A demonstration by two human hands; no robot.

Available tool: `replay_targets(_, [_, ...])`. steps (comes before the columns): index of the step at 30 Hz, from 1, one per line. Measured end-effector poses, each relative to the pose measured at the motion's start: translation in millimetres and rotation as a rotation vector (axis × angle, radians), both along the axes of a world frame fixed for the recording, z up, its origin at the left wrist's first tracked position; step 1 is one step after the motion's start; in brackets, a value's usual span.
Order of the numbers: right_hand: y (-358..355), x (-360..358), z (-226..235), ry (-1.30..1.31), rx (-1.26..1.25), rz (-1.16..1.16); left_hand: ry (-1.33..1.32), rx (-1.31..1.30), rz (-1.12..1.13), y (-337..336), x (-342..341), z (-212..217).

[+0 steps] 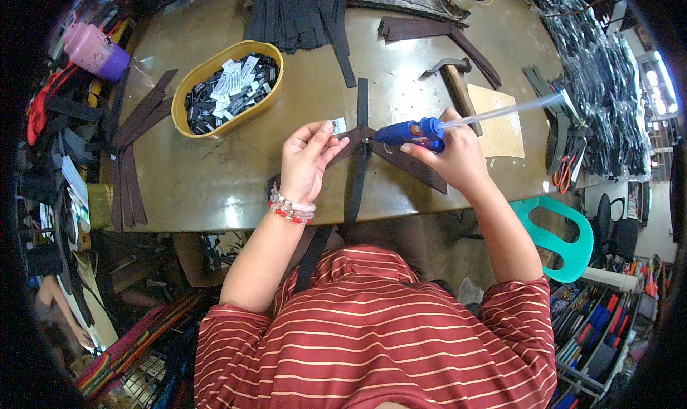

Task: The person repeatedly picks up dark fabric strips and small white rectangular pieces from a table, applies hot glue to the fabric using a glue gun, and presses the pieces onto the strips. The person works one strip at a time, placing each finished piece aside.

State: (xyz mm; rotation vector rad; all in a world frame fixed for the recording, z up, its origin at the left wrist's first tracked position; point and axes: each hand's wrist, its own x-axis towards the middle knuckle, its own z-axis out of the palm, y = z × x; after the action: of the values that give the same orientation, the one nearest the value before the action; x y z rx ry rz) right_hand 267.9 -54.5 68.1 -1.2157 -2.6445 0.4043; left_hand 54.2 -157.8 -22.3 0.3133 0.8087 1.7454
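Note:
My right hand (459,155) is wrapped round a blue glue gun (415,134), with a long clear glue stick (503,110) jutting from its back. Its nozzle points left, at the crossing of a black strap (357,183) and dark brown strips (409,167) on the table. Between the thumb and fingers of my left hand (308,157) is a small white label (338,126), held just left of the crossing. A bracelet of beads is on my left wrist.
A yellow tub (179,101) of black-and-white labels stands at the left. Black straps (297,15) lie at the back. A hammer (458,87) rests beside a tan sheet (504,123); orange-handled scissors (564,173) lie at the right edge. A green stool (572,226) stands beyond the table.

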Motion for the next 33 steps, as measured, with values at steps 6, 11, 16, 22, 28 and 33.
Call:
replay_targets(6, [10.2, -13.9, 0.4, 0.012, 0.027, -0.014, 0.007, -0.029, 0.001, 0.7, 1.1, 2.1])
replay_targets(11, [10.1, -17.4, -11.9, -0.003, 0.162, 0.019, -0.02, 0.038, -0.002, -1.0, -0.7, -6.4])
replay_targets(16, [32.2, 50.8, -31.6, 0.201, 0.264, -0.361, 0.019, 0.06, -0.011, -0.2, -1.1, -6.6])
replay_targets(22, [57.1, 146.9, -66.8, 0.036, 0.072, -1.035, 0.297, -0.06, -0.054, -3.9, 14.9, 12.5])
replay_targets(28, [-39.8, 58.1, -56.2, 0.74, -0.076, -0.578, 0.34, -0.025, -0.04, -8.6, 63.0, 29.8])
replay_targets(33, [-71.2, -21.2, -38.8, 0.994, -0.73, -0.273, 0.376, -0.037, -0.056, -15.3, 64.5, 33.8])
